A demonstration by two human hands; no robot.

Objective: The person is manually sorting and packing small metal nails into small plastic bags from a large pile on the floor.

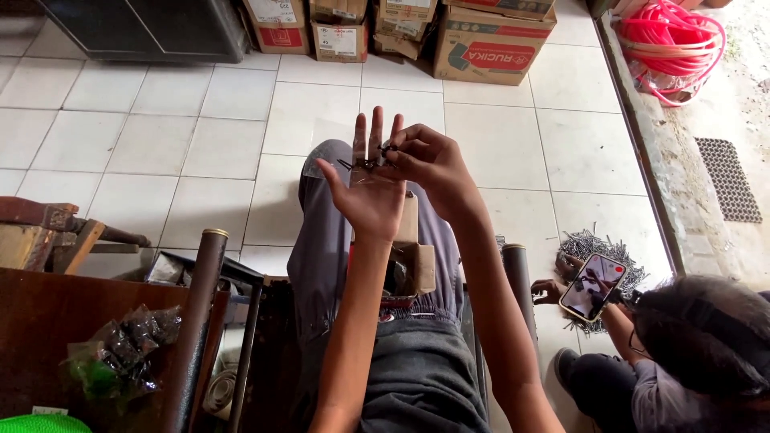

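Several dark screws (362,163), probably, lie on the flat-open left hand (370,192) above the box (411,261); right hand (429,164) pinches one.

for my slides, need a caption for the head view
Right hand picks small dark screws from open left palm above a cardboard box.

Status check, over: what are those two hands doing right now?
Left hand open, palm up, small dark screws lying on it. Right hand pinching one screw at the left fingers. Open cardboard box on the lap below. Nothing in the way.
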